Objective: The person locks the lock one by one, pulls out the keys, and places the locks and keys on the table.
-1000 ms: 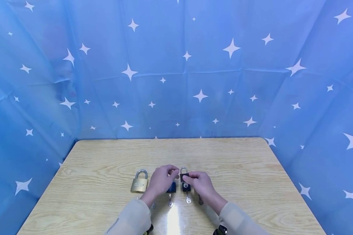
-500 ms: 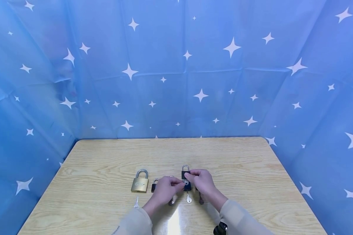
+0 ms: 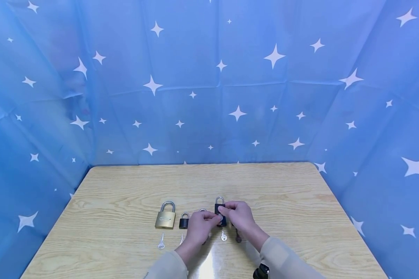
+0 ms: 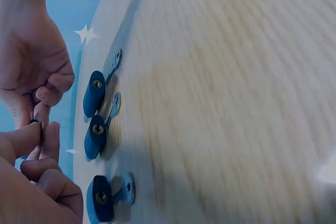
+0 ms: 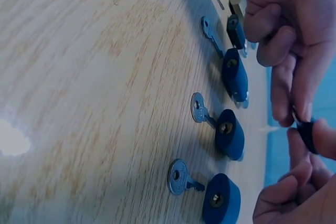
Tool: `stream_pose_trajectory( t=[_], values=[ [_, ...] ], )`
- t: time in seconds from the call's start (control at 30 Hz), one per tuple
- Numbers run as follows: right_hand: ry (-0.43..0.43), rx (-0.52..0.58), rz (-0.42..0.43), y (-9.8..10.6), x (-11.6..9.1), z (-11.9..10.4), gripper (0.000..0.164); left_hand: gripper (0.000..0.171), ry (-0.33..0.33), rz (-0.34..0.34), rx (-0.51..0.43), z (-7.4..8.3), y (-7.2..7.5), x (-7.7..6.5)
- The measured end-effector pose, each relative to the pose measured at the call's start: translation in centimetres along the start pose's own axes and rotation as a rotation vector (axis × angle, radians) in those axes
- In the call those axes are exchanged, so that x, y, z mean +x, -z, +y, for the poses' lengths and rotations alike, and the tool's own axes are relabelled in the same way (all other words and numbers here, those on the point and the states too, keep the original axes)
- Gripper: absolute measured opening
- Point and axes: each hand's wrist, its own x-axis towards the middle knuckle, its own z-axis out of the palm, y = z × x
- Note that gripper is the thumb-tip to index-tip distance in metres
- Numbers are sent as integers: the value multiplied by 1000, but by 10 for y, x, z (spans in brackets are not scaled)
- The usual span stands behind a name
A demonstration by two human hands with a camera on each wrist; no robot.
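A small black padlock [image 3: 219, 208] with a silver shackle is in my right hand [image 3: 241, 216], gripped between thumb and fingers above the table. My left hand [image 3: 199, 226] pinches a small silver key [image 3: 220, 217] right at the padlock's lower end; the key is mostly hidden by the fingertips. In the right wrist view the held padlock [image 5: 306, 135] shows dark between both hands' fingers. Below it stands another dark padlock [image 3: 223, 222] with a key [image 3: 224, 236] in front. My left hand partly covers a further padlock [image 3: 203, 210].
A large brass padlock [image 3: 165, 219] and a small black padlock [image 3: 184, 222] lie to the left on the wooden table [image 3: 125, 193]. Keys [image 3: 161, 242] lie in front of the padlocks. In the right wrist view a blue-looking padlock [image 5: 222, 200] sits nearest. A starry blue curtain [image 3: 209, 97] hangs behind.
My left hand has come down and right, bringing its fingertips to the lower end of the held padlock. The right hand has shifted slightly; it still holds the padlock.
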Motion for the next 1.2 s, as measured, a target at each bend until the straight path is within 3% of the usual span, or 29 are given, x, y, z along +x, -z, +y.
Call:
stream_pose_trajectory(
  t=[0.3, 0.93, 1.2],
  values=[
    [-4, 28, -14, 1, 0, 1, 21, 21, 59, 23, -111, -2, -5, -2],
    [-11, 2, -18, 0, 0, 2, 22, 15, 81, 12, -155, -2, -5, -5],
    [-11, 1, -14, 0, 0, 0, 22, 14, 48, -14, -176, -5, -4, -7]
  ],
)
